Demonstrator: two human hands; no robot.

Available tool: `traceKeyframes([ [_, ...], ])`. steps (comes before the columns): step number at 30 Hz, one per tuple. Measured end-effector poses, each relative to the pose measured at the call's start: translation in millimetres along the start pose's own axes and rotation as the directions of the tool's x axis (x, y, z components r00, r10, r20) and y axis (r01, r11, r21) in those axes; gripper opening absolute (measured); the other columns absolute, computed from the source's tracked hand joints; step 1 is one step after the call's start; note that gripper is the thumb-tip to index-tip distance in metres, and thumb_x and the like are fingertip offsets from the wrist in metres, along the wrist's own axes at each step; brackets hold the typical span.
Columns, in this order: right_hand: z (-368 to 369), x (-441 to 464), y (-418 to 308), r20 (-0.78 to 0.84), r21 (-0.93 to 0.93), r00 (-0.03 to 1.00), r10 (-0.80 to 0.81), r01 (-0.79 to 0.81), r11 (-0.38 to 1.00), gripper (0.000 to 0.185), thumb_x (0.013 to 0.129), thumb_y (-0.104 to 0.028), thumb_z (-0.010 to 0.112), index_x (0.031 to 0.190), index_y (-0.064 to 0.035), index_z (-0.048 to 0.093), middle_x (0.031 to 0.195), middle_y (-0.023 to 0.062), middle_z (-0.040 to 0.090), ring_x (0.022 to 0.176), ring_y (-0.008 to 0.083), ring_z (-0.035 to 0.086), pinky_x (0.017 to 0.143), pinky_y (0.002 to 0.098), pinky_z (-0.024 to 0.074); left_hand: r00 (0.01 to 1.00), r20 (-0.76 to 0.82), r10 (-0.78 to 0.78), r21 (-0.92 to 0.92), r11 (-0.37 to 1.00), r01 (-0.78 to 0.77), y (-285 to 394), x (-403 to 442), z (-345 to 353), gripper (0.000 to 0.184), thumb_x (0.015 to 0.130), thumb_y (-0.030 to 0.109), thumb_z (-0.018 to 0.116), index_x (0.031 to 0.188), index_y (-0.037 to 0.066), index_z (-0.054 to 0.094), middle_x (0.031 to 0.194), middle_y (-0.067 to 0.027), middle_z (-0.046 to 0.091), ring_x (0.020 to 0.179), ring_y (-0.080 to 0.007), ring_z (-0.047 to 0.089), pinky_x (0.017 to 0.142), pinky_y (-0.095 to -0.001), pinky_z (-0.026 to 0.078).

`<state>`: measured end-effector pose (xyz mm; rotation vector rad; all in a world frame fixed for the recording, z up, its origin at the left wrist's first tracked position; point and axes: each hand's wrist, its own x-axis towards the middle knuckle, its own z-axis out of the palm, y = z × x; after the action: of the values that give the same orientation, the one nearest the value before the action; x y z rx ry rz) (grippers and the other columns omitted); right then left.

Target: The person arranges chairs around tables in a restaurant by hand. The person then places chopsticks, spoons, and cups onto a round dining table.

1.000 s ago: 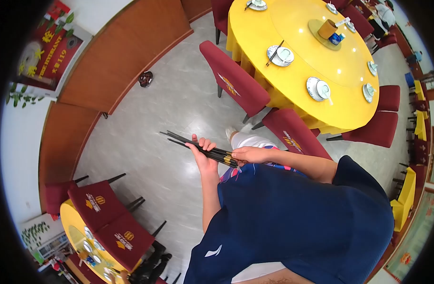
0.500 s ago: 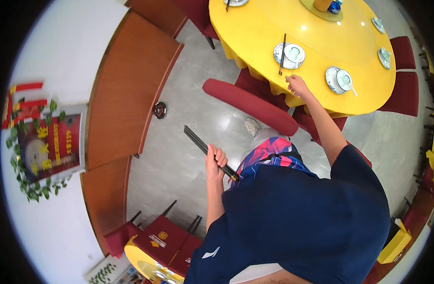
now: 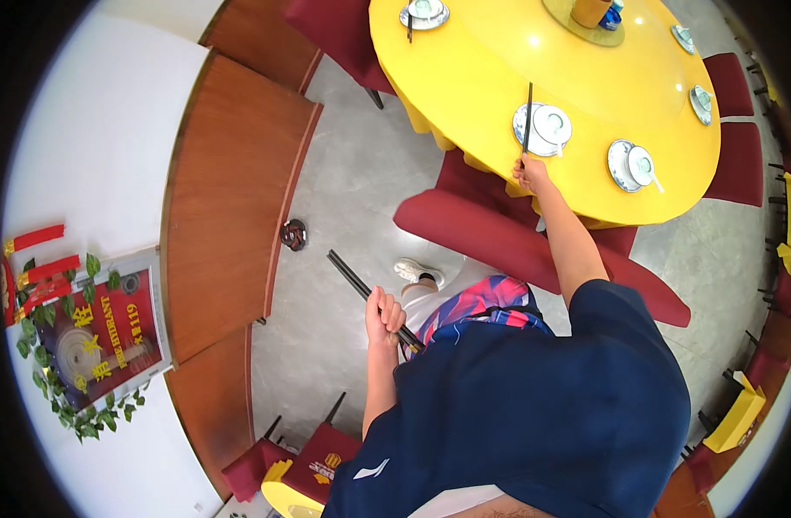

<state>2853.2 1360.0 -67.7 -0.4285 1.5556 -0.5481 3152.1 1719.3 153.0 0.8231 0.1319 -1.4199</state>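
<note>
My left hand [image 3: 384,316] is wrapped round a bundle of dark chopsticks [image 3: 351,277], held out to the left over the floor. At the edge of the round yellow table [image 3: 465,86], my right hand [image 3: 531,173] is closed with its fingertips on the near end of a pair of dark chopsticks [image 3: 528,116]. That pair lies across the left side of a blue-patterned plate [image 3: 521,123]. A white bowl [image 3: 552,123] sits on this plate, with a spoon handle sticking out. To the right stands a second plate [image 3: 620,164] with a bowl [image 3: 640,163] and spoon.
A dark red chair [image 3: 465,229] stands between my body and the table. More place settings [image 3: 425,15] line the table's edge. A turntable [image 3: 607,36] carries a brown container. Wooden panelling [image 3: 231,198] runs along the left, beside a dark round object [image 3: 294,234] on the floor.
My right hand has come onto the near end of the chopsticks by the plate; before, it was just below them. My left hand still grips its bundle. The view has shifted.
</note>
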Motion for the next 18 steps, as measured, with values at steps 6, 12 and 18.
traceKeyframes([
  [6,47.6,-59.3,-7.6,0.045,-0.069,0.967,-0.251,0.253,0.965,0.030,0.099,-0.035,0.048,0.094,-0.0066,0.058,0.070,0.0005,0.056,0.049,0.0107,0.053,0.042,0.0232,0.0363,0.901,0.424,-0.089,-0.283,0.932,0.225,77.1,47.8,-38.9,0.043,0.103,0.022,0.035,0.124,-0.011,0.051,0.047,0.0020,0.036,0.033,-0.0079,0.032,0.031,-0.0221,0.029],
  [12,171.9,-207.1,-28.4,0.236,0.026,0.854,-0.464,0.472,0.881,0.025,0.100,-0.029,0.048,0.093,-0.0082,0.059,0.071,-0.0002,0.058,0.050,0.0079,0.053,0.046,0.0219,0.0395,0.992,0.122,-0.044,0.154,0.988,0.025,176.6,81.0,-32.4,0.043,0.102,0.027,0.040,0.126,-0.007,0.051,0.064,-0.0045,0.058,0.051,-0.0120,0.056,0.045,-0.0230,0.047],
  [18,333.0,-308.9,19.3,0.814,-0.086,0.502,-0.293,0.603,0.793,0.023,0.098,-0.022,0.053,0.093,-0.0012,0.062,0.073,0.0063,0.065,0.067,0.0121,0.062,0.060,0.0286,0.0514,0.981,0.162,0.107,0.168,0.977,-0.135,236.2,108.2,-50.1,0.052,0.103,0.029,0.038,0.145,0.000,0.026,0.147,-0.0252,0.033,0.135,-0.0344,0.038,0.107,-0.0514,0.039],
])
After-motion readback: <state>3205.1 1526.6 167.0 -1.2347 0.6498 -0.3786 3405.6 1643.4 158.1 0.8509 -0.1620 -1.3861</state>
